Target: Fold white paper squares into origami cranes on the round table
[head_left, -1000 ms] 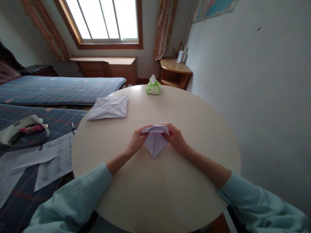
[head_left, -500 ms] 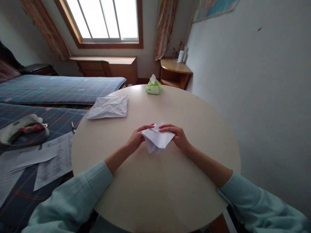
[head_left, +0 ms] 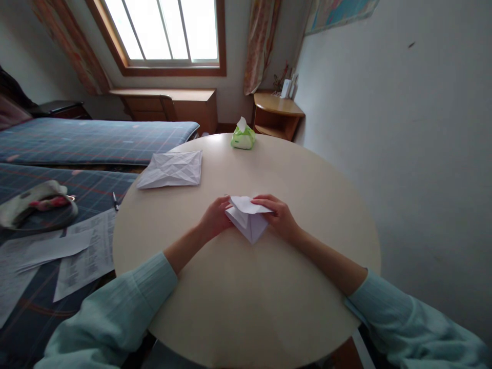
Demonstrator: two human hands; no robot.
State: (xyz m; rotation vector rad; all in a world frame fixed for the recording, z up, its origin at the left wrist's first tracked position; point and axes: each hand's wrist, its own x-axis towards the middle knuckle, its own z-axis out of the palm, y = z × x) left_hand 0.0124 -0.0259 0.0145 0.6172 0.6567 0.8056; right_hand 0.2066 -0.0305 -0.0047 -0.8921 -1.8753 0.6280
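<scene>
A folded white sheet of paper point(head_left: 249, 220) is between my two hands over the middle of the round table point(head_left: 246, 297). Its lower part tapers to a point facing me, and an upper flap stands out above it. My left hand point(head_left: 216, 217) grips the left side of the paper, fingers closed at its edge. On the right side, my right hand point(head_left: 280, 215) pinches the paper, with fingers over the upper flap. The thumbs are mostly hidden. Whether the paper touches the tabletop I cannot tell.
Creased white paper point(head_left: 172, 169) lies at the table's left back. A green tissue pack point(head_left: 243, 138) stands at the far edge. Left of the table, a bed point(head_left: 100, 189) holds printed sheets point(head_left: 86, 256), a pen point(head_left: 115, 201) and a pale bag-like item point(head_left: 38, 202). A wall point(head_left: 430, 154) rises at right.
The paper's front flap has gone up, so a pointed lower part now shows. My left fingers have shifted slightly left and down its edge; my right hand stays nearly in place.
</scene>
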